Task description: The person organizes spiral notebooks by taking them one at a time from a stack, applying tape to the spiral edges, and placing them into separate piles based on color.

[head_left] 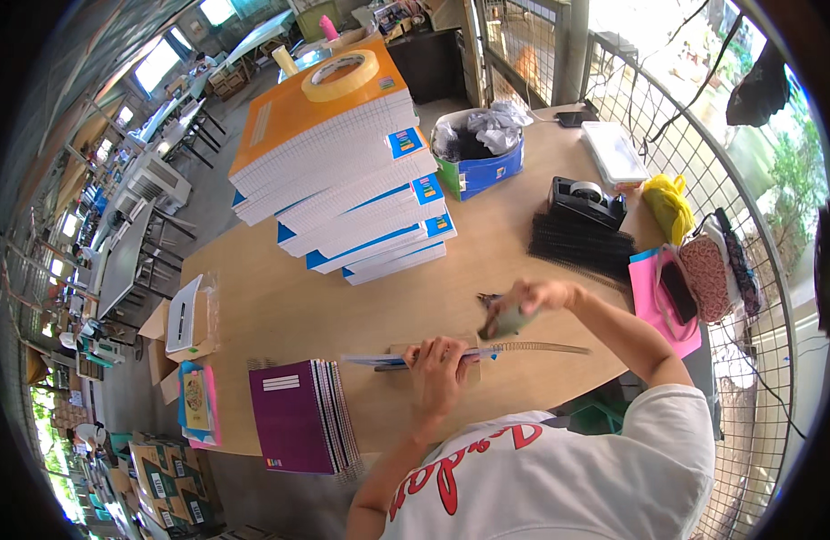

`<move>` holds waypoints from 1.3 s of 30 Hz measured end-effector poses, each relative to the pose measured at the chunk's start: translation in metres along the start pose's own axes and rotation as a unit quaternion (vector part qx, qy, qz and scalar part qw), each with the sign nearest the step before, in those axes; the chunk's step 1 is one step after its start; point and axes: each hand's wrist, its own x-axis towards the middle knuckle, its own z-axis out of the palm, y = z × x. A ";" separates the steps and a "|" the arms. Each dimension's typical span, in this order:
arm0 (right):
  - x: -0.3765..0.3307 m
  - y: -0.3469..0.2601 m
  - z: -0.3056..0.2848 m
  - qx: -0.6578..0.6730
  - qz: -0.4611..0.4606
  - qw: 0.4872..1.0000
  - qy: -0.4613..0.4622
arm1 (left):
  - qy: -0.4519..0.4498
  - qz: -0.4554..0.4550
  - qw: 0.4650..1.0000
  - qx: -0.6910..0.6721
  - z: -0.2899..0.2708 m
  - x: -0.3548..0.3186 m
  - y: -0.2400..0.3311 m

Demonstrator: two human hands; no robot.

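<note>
My left hand (439, 364) is closed around a thin notebook (370, 360) seen edge-on, fingers over its top, above a small tan block. From the notebook's right end a long wire spiral coil (554, 347) sticks out over the table. Just above that end, my right hand (541, 295) is smeared by motion, its fingers closed on a rounded grey-green object (509, 324) whose kind I cannot make out. A small dark item (489, 299) lies beside it, partly hidden.
Tall stacks of orange- and blue-covered notebooks (343, 180) carry a tape roll (340, 76). Purple spiral notebooks (293, 414) lie at the left. Dark coils (577, 241), a tape dispenser (587, 200), a blue box (482, 171) with plastic bags and a pink folder (653, 310) stand rightward.
</note>
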 end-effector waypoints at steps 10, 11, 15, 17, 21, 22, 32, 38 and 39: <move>0.001 -0.019 -0.007 -0.158 0.009 0.987 0.021 | -0.002 -0.003 1.000 -0.027 0.002 -0.003 0.003; 0.004 -0.024 -0.004 -0.164 0.013 0.986 0.011 | 0.017 0.008 0.999 -0.027 0.002 -0.001 0.002; 0.007 -0.033 0.001 -0.169 0.000 0.986 0.008 | 0.062 0.035 0.997 -0.041 0.002 -0.001 0.000; 0.011 -0.031 0.006 0.007 -0.086 0.994 -0.065 | 0.071 0.041 0.996 -0.046 0.005 -0.001 -0.002; 0.012 -0.021 0.000 0.110 -0.015 0.993 -0.026 | 0.083 0.046 0.994 -0.054 0.004 -0.001 -0.002; 0.019 -0.021 0.008 0.042 -0.052 0.996 -0.058 | 0.093 0.046 0.993 -0.060 0.005 -0.001 -0.001; 0.036 -0.026 0.005 -0.003 -0.053 0.998 -0.023 | 0.176 -0.010 0.979 0.104 -0.012 -0.021 -0.040; 0.052 -0.026 0.013 0.090 -0.022 0.995 0.029 | 0.307 -0.089 0.947 0.030 -0.020 -0.020 -0.065; 0.056 -0.032 0.018 0.005 -0.042 0.999 0.011 | 0.319 -0.106 0.942 -0.010 -0.018 -0.024 -0.070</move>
